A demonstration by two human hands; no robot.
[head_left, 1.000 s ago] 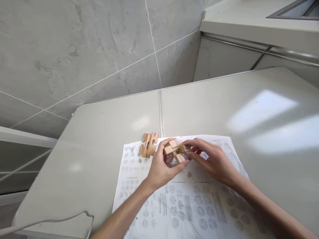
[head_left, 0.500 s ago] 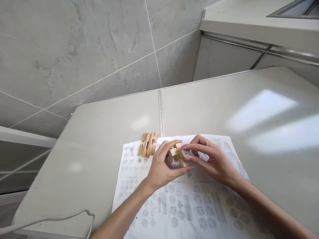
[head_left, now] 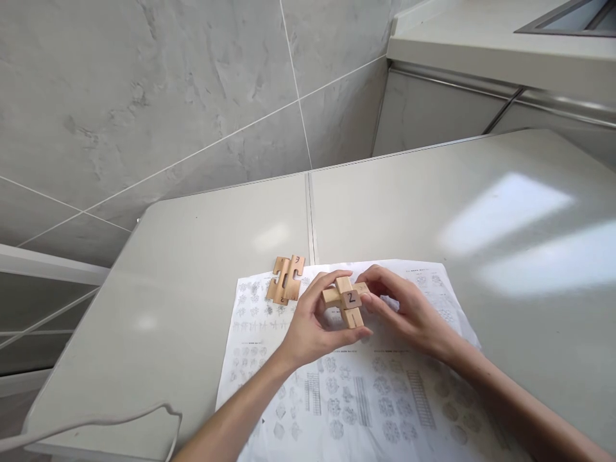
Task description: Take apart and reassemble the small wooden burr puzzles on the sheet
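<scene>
A wooden puzzle (head_left: 344, 283) is held between both hands above the printed paper (head_left: 346, 443), toward its far edge. Crossed square bars are seen, their corners slightly rounded; a dark "2" is borne by the upward-facing end, and a stroke like a "1" by the near end.

By the left hand (head_left: 310, 324) the puzzle is cupped from the left, the fingers half curled: the far end is met by the forefinger and the near end by the thumb. By the right hand (head_left: 407, 305) the right-hand bar is pinched between thumb and forefinger; how the other fingers are placed cannot be told.

The puzzle is judged to be light, stiff and hardly fragile. A dry, smooth grip would be expected from the wood, with little slip, though a loose bar could slide if only one were gripped. The blunt bar ends are best taken, with opposite ends spanned.

To the left, two flat wooden pieces (head_left: 285, 280) are laid lengthwise side by side, their outer edges cut with rounded notches and their faces marked with numerals. The paper is thin and faintly creased, the table (head_left: 192, 295) pale and glossy, and the far wall (head_left: 192, 83) faced with mottled grey tiles.
</scene>
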